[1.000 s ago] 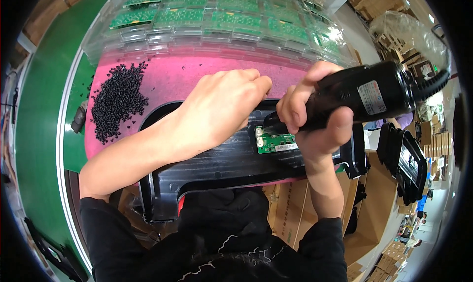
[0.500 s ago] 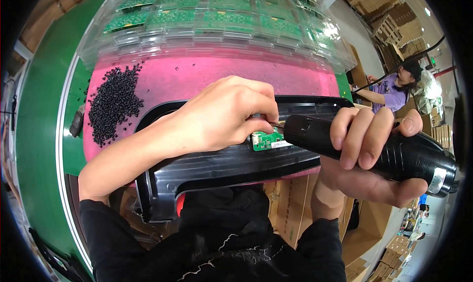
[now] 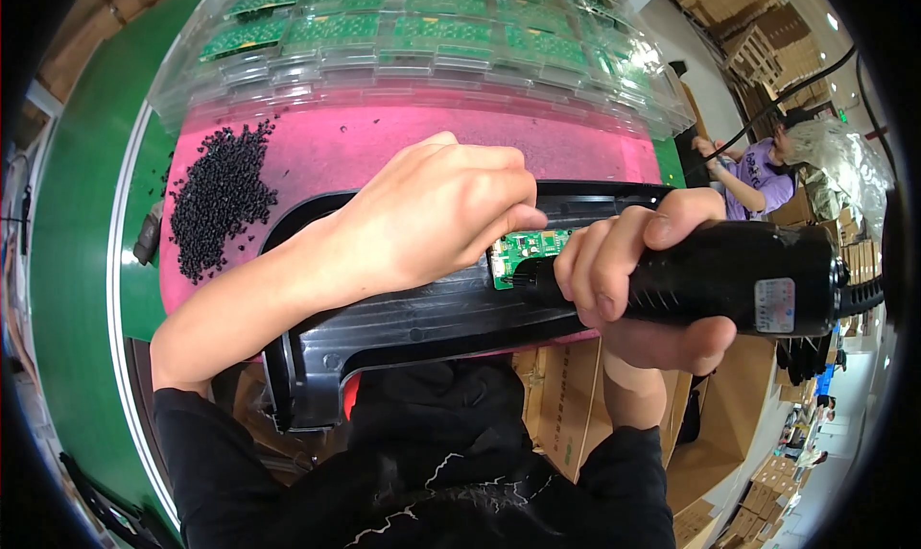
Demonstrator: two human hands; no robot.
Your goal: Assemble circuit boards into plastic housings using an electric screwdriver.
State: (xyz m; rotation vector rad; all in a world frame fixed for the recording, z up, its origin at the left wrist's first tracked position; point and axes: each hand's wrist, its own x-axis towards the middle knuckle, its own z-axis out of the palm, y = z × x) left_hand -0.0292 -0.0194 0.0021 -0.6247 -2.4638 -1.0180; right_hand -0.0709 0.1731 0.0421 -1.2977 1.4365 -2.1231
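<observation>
My left hand rests knuckles-up on a long black plastic housing, fingertips pressing a small green circuit board seated in it. My right hand grips a black electric screwdriver lying nearly level, its tip touching the board's lower edge. A cable runs off the tool's back end to the right. The housing lies across the front of a pink mat.
A heap of small black screws lies on the pink mat at left. Clear trays of green circuit boards stand stacked behind. A green conveyor belt runs along the left. Another person works at right; cardboard boxes sit below.
The right hand has tipped the screwdriver from upright to nearly level and brought its tip onto the green board. The left hand stays pressed on the board and housing.
</observation>
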